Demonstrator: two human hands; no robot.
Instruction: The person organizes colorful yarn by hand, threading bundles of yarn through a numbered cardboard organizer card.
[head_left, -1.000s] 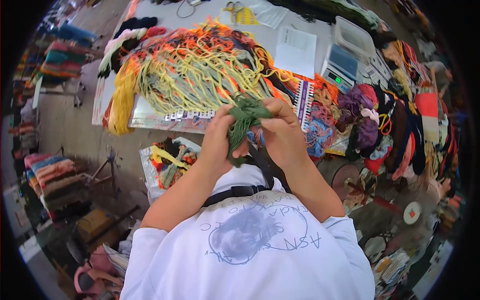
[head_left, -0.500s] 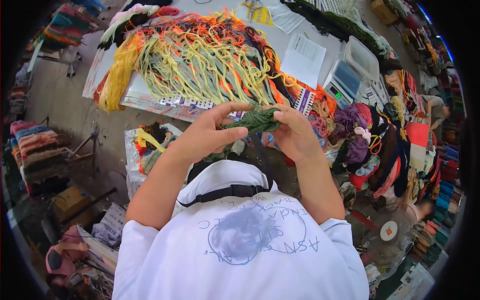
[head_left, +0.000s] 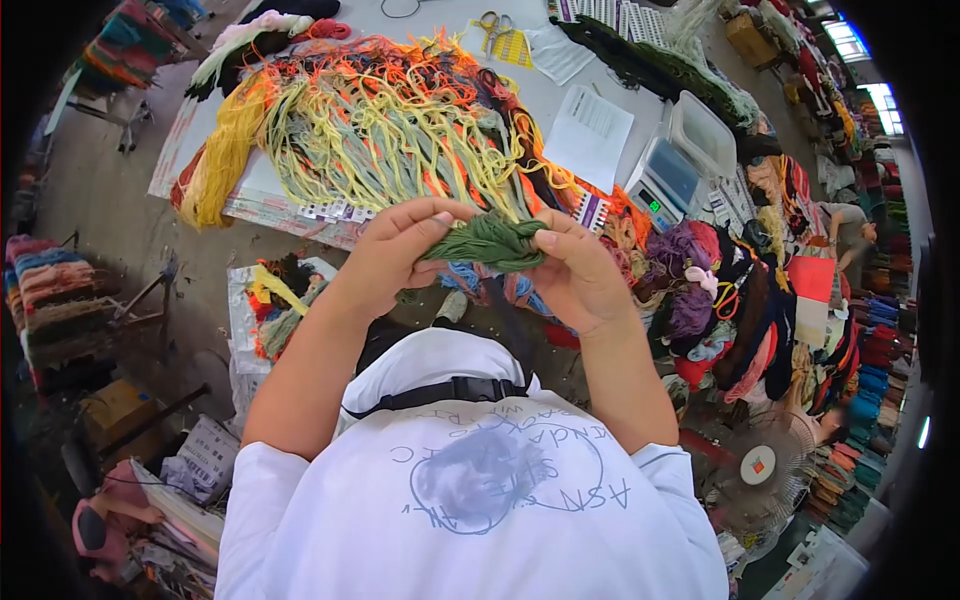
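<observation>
At the left, a yellow hank (head_left: 215, 165) droops over the table (head_left: 400, 22) edge beside a tangled multicoloured yarn heap (head_left: 385, 130), while nearer the body the person's left hand (head_left: 385, 255) grasps the left end of a green skein (head_left: 490, 242) between thumb and fingers. The skein is stretched sideways just in front of the table's near edge, its right end pinched by the right hand (head_left: 585, 275). Farther right lie a paper (head_left: 588, 130), a scale (head_left: 668, 178) and, nearer, purple yarn (head_left: 685, 250).
</observation>
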